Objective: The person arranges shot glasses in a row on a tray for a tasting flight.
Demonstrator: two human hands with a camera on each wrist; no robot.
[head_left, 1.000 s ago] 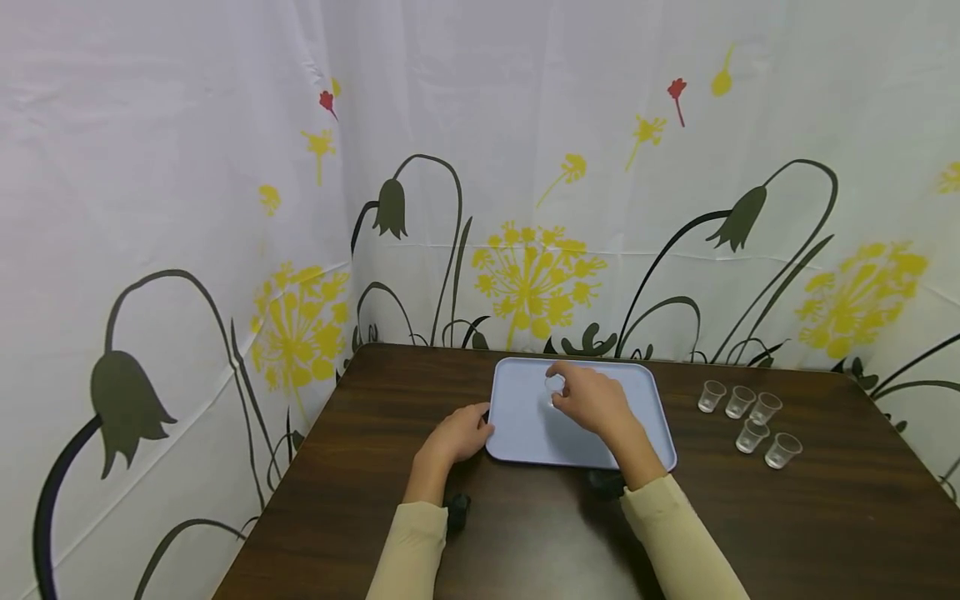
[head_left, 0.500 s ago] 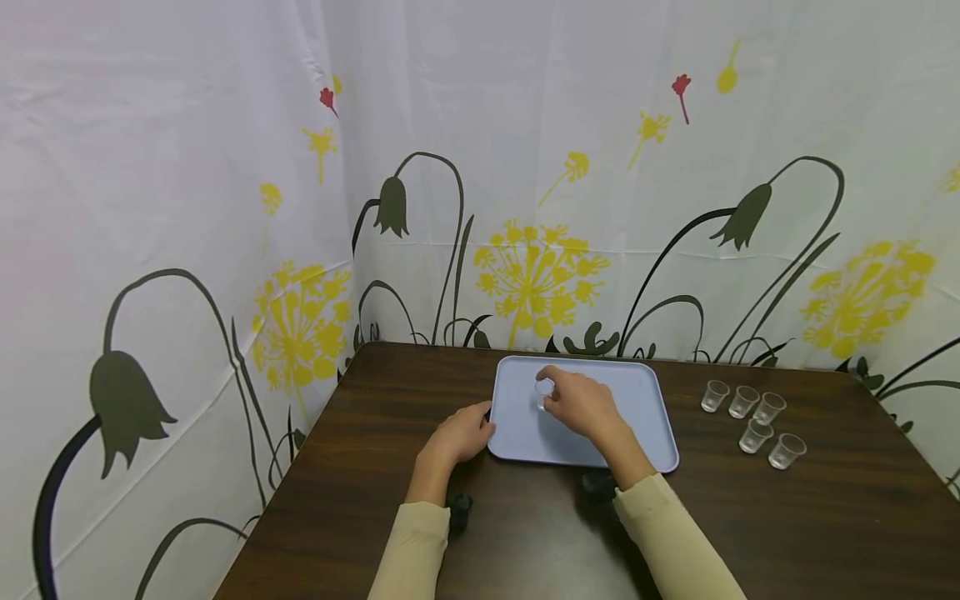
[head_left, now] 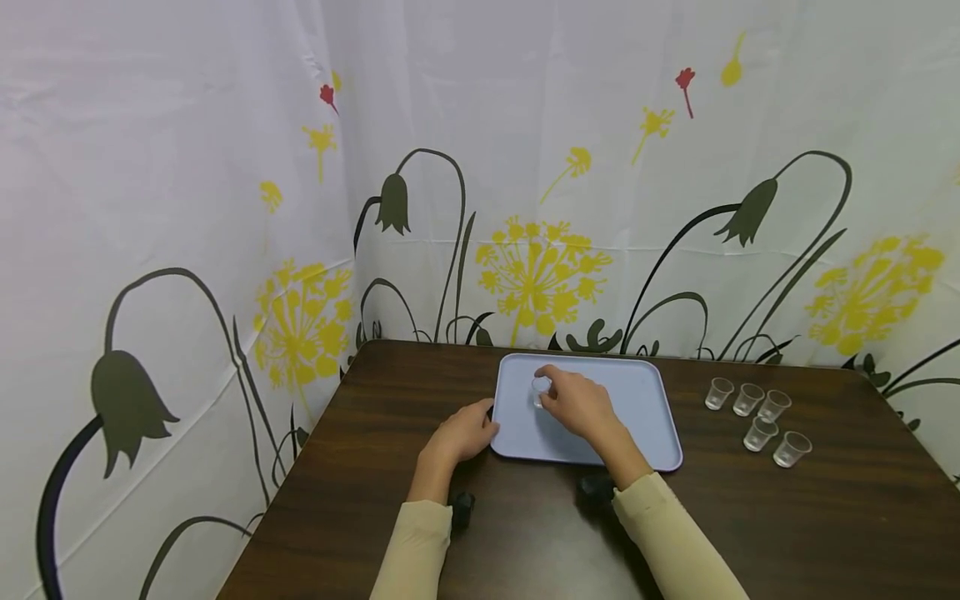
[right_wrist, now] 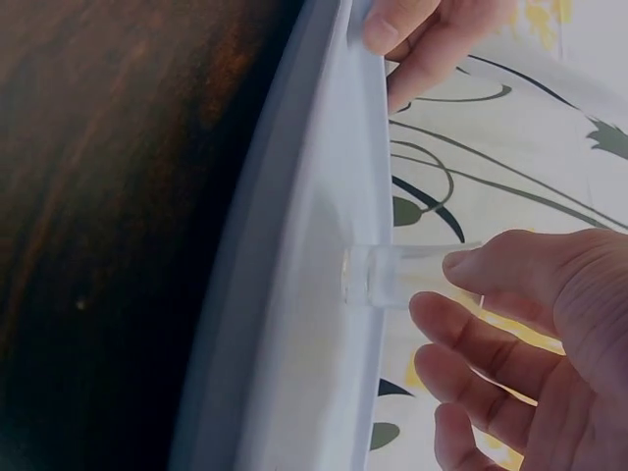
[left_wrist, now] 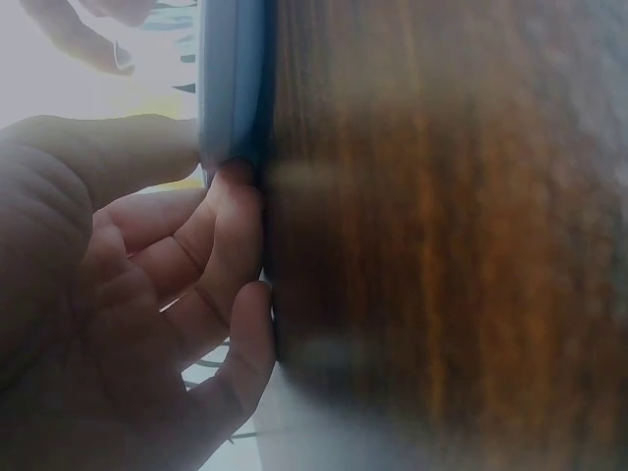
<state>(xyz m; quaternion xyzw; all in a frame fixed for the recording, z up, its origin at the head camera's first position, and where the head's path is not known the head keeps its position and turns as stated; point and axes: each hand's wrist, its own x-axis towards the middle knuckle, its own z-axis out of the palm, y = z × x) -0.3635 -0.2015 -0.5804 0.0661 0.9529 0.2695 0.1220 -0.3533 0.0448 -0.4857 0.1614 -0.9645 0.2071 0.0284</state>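
Note:
A small clear plastic cup (head_left: 540,392) stands upright over the left part of the light blue tray (head_left: 615,450). My right hand (head_left: 581,404) pinches the cup near its rim between thumb and index finger, the other fingers loosely bent. In the right wrist view the cup's base (right_wrist: 358,277) appears to meet the tray surface. At the tray's left edge, my left hand (head_left: 463,431) grips the rim. The left wrist view shows the thumb (left_wrist: 147,152) on the rim and fingertips (left_wrist: 235,186) tucked at the tray's underside.
Several more clear cups (head_left: 759,433) stand upright on the dark wooden table (head_left: 862,517), right of the tray. A white curtain (head_left: 450,83) with printed flowers hangs behind and left of the table. Dark wrist devices (head_left: 596,489) sit under both wrists.
My right hand has moved the cup slightly left over the tray, then stayed nearly still. The left hand keeps its place at the rim. The whole view has shifted a little.

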